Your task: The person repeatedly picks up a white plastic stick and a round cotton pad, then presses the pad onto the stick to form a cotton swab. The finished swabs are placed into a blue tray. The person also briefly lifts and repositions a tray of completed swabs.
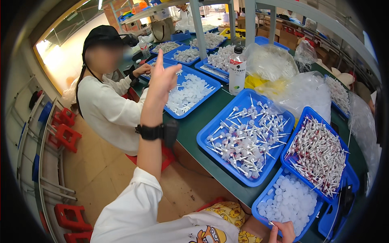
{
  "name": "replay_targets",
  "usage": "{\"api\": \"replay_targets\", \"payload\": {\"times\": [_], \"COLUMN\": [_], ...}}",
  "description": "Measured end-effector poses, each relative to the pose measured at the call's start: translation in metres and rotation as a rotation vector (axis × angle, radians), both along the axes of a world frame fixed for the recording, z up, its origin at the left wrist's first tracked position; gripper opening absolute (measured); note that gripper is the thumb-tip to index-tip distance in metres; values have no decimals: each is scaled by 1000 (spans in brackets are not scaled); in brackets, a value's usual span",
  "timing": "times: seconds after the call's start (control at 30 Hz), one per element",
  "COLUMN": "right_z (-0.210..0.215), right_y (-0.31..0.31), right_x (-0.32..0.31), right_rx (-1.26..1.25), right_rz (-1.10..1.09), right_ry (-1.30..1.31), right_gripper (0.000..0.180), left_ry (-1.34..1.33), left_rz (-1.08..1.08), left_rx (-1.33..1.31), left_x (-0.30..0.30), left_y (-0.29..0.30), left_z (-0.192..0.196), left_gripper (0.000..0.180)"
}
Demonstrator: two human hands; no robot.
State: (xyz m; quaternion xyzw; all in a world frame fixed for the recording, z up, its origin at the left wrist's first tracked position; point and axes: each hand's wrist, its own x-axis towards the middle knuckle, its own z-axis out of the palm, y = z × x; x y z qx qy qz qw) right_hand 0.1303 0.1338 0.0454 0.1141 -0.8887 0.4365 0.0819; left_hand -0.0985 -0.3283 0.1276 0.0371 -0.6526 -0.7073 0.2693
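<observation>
My left hand (163,79) is raised on an outstretched arm, index finger pointing up and thumb out to the side; I see nothing in it. Behind it lies a blue tray (213,92) of translucent white discs and thin sticks. At the lower right, my right hand (282,231) pinches a small white piece (271,222), mostly hidden by the fingertips. That hand is at the near edge of a blue tray (258,202) heaped with translucent white discs (289,198).
A blue tray (201,137) holds white sticks joined to discs. Another tray (306,110) is piled with reddish-white sticks (318,156). A bottle (237,73) and plastic bags (300,91) stand beyond. A co-worker (109,97) sits at the left; red stools (67,137) line that side.
</observation>
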Motion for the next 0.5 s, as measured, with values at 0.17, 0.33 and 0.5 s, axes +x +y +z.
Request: {"api": "replay_targets", "payload": {"times": [0.17, 0.33, 0.5], "right_z": [1, 4, 4], "right_y": [1, 0, 1], "right_x": [1, -1, 1], "right_rx": [-19, -23, -56], "right_rz": [-11, -23, -38], "right_ry": [-24, -24, -65], "right_gripper": [11, 11, 9], "left_ry": [-54, -74, -234], "left_rz": [9, 106, -347], "left_rx": [-5, -244, -659], "left_x": [-37, -21, 61], "left_y": [-33, -2, 98], "left_z": [16, 24, -6], "left_gripper": [98, 66, 32]}}
